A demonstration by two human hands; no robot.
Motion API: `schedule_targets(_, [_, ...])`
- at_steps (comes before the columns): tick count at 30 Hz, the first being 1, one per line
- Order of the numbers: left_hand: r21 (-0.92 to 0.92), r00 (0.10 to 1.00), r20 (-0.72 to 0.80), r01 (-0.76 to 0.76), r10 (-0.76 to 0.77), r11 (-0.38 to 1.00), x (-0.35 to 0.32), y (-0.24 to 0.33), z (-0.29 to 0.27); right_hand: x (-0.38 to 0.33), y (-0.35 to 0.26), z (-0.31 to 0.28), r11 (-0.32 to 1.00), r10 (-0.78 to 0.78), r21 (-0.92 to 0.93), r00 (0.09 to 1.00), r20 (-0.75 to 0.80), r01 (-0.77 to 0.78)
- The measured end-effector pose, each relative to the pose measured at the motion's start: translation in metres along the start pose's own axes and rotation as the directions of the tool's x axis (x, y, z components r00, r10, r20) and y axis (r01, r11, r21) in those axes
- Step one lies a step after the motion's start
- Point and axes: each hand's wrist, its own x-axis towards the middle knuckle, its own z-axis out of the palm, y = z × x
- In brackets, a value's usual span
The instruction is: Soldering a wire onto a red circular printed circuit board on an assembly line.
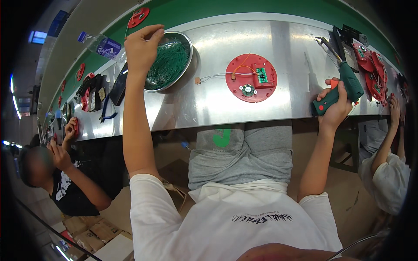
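My left hand [143, 47] is raised at the rim of a round metal bowl [190, 65] full of thin green wires [170, 61]. Its thumb and fingertips are pinched together; whatever may be between them is too small to make out. My right hand [338, 106] is wrapped round the handle of a green soldering gun [351, 82] with a red trigger, its metal tip pointing up and away over the table. Between my hands a round red plastic cover [244, 93] lies flat, carrying a green circuit board [261, 75], a small round part and orange wires. White leads run left from it to a small connector [197, 81].
A plastic bottle [102, 45] lies tilted behind my left hand. Blue-handled pliers [107, 115] and a black box [118, 89] are left of the bowl. Red plastic parts [374, 76] are heaped at the right. Co-workers sit on both sides along the metal table [213, 106].
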Motion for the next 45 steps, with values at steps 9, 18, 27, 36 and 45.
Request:
schedule_targets(9, [0.462,0.815,0.397,-0.575,0.422,0.675,0.003,0.006,-0.005,0.000,-0.002,0.001,1.000,0.022,-0.009,1.000,-0.003,-0.022])
schedule_targets(18, [0.442,0.667,0.653,-0.720,0.359,0.535,0.007,0.006,0.015,0.001,0.000,0.001,1.000,0.023,-0.016,1.000,-0.002,-0.023])
schedule_targets(27, [0.444,0.659,0.704,-0.701,0.267,0.558,0.014,-0.009,0.018,0.002,-0.001,0.002,0.999,0.041,-0.007,0.999,-0.021,-0.041])
schedule_targets(36, [0.478,0.661,0.723,-0.687,0.199,0.547,0.020,-0.007,0.012,0.002,0.000,0.002,1.000,0.031,0.003,0.999,-0.023,-0.031])
schedule_targets(45, [0.014,0.924,0.284,-0.271,0.256,0.963,0.000,-0.001,-0.015,0.001,-0.001,0.002,0.999,0.033,-0.008,0.999,-0.016,-0.033])
